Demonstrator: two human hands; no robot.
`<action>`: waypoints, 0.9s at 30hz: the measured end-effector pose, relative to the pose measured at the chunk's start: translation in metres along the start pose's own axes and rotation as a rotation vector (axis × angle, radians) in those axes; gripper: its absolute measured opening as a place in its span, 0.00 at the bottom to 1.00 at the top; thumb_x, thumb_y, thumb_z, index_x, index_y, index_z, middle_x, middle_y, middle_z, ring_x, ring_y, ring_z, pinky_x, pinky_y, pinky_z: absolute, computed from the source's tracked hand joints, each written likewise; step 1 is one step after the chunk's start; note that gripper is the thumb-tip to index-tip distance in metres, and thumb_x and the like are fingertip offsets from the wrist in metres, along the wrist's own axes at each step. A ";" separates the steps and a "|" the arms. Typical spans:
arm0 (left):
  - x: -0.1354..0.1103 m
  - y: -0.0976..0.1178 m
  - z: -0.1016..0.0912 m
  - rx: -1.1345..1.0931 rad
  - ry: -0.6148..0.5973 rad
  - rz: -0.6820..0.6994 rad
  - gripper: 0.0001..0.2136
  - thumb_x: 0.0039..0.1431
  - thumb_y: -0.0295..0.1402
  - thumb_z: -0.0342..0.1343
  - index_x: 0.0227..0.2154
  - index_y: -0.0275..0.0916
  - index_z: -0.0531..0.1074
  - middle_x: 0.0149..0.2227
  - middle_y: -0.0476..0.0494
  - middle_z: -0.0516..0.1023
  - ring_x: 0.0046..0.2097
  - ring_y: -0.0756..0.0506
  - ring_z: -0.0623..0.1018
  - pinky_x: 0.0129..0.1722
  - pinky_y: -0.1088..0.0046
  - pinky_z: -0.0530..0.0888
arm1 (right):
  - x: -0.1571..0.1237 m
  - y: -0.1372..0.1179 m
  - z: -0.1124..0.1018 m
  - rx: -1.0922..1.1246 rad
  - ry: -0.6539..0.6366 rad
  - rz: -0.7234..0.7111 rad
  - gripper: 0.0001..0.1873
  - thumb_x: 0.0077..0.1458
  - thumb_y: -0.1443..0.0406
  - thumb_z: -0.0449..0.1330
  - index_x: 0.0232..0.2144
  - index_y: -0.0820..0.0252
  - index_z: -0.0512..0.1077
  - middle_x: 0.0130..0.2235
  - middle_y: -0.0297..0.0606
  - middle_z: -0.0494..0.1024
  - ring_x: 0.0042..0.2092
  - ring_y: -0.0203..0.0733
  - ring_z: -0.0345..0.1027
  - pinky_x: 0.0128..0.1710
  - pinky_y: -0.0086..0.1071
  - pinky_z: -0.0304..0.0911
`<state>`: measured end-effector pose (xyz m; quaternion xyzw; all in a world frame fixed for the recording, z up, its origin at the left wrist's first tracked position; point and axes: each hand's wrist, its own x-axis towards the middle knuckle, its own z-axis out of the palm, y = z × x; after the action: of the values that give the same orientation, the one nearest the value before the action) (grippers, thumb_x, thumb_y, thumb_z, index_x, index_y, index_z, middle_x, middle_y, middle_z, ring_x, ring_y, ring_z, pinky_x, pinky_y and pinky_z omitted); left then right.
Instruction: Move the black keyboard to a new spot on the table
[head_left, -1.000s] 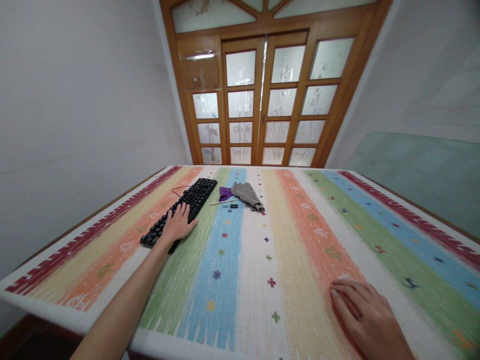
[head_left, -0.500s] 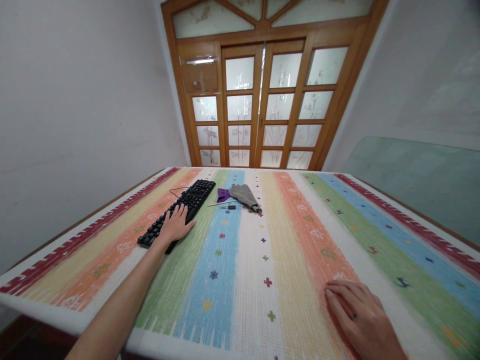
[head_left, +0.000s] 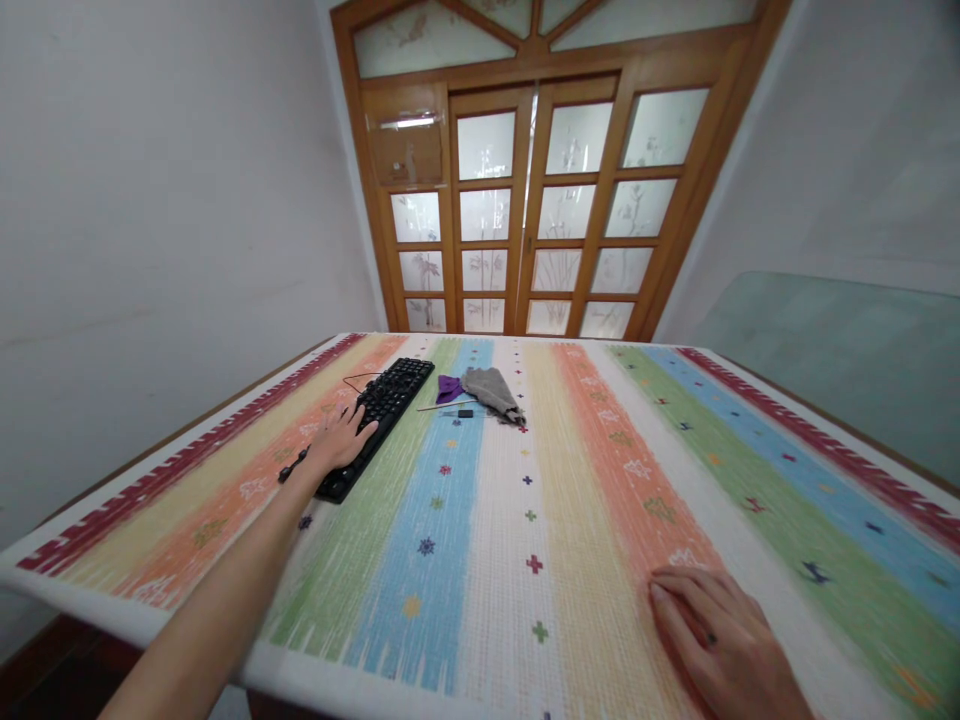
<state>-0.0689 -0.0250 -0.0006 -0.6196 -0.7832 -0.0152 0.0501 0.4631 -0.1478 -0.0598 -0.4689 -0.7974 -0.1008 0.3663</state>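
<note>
My left hand (head_left: 337, 440) lies across the left part of a black keyboard (head_left: 401, 385), fingers stretched out over the keys and the thumb apart. It covers some of the keys, and part of the keyboard's left end is hidden under the hand and wrist. The keyboard lies slantwise on the striped tablecloth (head_left: 502, 560), with a thin cable (head_left: 360, 377) beside its far edge. On the right, my right hand (head_left: 724, 640) rests on the cloth with its fingers together and loosely curled. Nothing shows in it; its underside is hidden.
Right of the keyboard lie a grey cloth (head_left: 491, 390), a purple cloth (head_left: 449, 388), a thin light stick (head_left: 442, 406) and a small black object (head_left: 466, 414). Wooden doors (head_left: 529, 230) with glass panes stand behind the table. A pale green panel (head_left: 840, 350) is at the right.
My left hand has slid a little to the left and farther across the keyboard, uncovering more of its near edge. My right hand stays in place. The view has shifted slightly.
</note>
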 end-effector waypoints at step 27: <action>-0.004 0.009 -0.001 0.010 -0.071 -0.022 0.29 0.69 0.42 0.28 0.69 0.35 0.49 0.71 0.36 0.46 0.71 0.33 0.48 0.64 0.42 0.54 | 0.007 -0.011 -0.003 0.087 -0.050 0.020 0.12 0.64 0.61 0.52 0.32 0.57 0.73 0.35 0.39 0.76 0.39 0.44 0.71 0.43 0.38 0.64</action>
<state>-0.0593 -0.0269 -0.0001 -0.6109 -0.7913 0.0101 0.0251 0.4530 -0.1504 -0.0506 -0.4626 -0.8053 -0.0506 0.3673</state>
